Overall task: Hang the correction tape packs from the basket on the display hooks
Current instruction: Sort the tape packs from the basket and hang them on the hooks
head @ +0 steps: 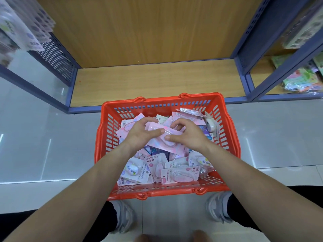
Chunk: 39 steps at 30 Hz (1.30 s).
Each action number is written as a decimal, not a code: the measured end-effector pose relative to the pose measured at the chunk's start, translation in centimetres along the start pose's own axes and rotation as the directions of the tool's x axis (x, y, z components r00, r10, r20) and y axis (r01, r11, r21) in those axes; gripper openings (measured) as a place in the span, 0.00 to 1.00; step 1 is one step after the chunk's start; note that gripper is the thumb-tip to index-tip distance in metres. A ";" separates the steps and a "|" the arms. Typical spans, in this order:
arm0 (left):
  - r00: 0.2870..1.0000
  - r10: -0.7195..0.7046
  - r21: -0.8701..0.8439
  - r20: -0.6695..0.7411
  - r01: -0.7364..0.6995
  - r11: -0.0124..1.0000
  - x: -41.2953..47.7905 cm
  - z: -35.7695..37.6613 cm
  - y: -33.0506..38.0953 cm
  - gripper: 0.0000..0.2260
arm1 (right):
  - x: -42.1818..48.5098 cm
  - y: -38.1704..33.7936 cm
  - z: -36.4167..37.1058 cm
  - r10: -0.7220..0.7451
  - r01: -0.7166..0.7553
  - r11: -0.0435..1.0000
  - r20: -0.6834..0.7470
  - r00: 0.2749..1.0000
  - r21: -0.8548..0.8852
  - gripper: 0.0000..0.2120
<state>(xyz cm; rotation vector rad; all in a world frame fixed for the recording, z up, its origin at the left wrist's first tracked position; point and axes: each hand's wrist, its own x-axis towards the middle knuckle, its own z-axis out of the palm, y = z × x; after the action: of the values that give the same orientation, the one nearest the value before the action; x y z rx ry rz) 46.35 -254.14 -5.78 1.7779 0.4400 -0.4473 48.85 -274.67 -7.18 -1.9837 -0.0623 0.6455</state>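
A person is looking down into a red-orange slotted plastic shopping basket (225, 130) sitting on a glossy pale tiled floor (43, 137), just in front of a low wooden shelf with a blue metal frame (157, 81). The basket is holding a loose pile of pink, white and purple carded correction tape packs (153, 166). The left hand (139, 132) and the right hand (188, 137) are together gripping one pink blister-carded correction tape pack (157, 139) from either side, thumbs pressing its face, just atop the pile. Blurred hanging packs (26, 32) are showing at upper left.
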 end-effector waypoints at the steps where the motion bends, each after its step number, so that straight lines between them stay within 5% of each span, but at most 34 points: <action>1: 1.000 0.010 0.012 -0.026 -0.010 1.000 0.0 0.1 0.1 0.15 | 0.1 0.2 0.1 0.014 -0.016 0.997 -0.037 0.999 -0.073 0.22; 4: 0.994 -0.031 -0.071 -0.103 0.023 0.997 0.3 -0.3 0.5 0.16 | -0.5 0.5 -0.9 0.143 -0.143 0.986 -0.011 0.990 -0.089 0.38; 7: 0.993 -0.046 -0.153 -0.105 0.030 0.988 -0.1 -0.1 1.1 0.25 | -1.0 0.3 -1.7 0.208 -0.230 0.947 0.119 0.971 0.224 0.31; 10: 0.997 -0.041 -0.123 -0.061 0.034 0.992 -0.2 -0.1 0.9 0.23 | -0.6 0.4 -1.9 0.183 -0.184 0.928 0.033 0.983 0.325 0.31; 15: 0.975 -0.101 -0.041 0.200 0.111 0.993 -0.6 0.5 0.4 0.20 | 0.1 -0.3 -2.4 0.126 -0.114 0.902 0.000 0.992 0.416 0.28; 21: 0.992 -0.111 -0.037 0.052 0.113 0.993 0.0 -1.4 -1.0 0.18 | 0.9 3.3 -4.4 0.164 -0.162 0.986 -0.245 0.955 0.031 0.10; 32: 0.992 -0.128 -0.061 0.009 0.129 0.990 1.0 -1.1 -1.9 0.24 | 1.8 5.2 -0.9 0.230 -0.269 0.883 -0.146 0.962 -0.385 0.24; 36: 0.992 -0.125 -0.058 -0.024 0.124 0.991 1.1 -1.5 -2.0 0.23 | 1.8 5.4 -0.4 0.233 -0.287 0.894 -0.190 0.954 -0.345 0.25; 39: 0.992 -0.119 -0.068 -0.046 0.116 0.991 1.0 -2.0 -1.9 0.25 | 1.2 5.1 -1.1 0.238 -0.265 0.952 -0.171 0.956 -0.154 0.23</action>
<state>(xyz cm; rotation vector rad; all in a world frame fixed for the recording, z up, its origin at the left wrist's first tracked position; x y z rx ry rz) 46.34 -251.70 -7.43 1.7089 0.5906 -0.4672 49.22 -277.67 -11.57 -2.2269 0.2390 0.6684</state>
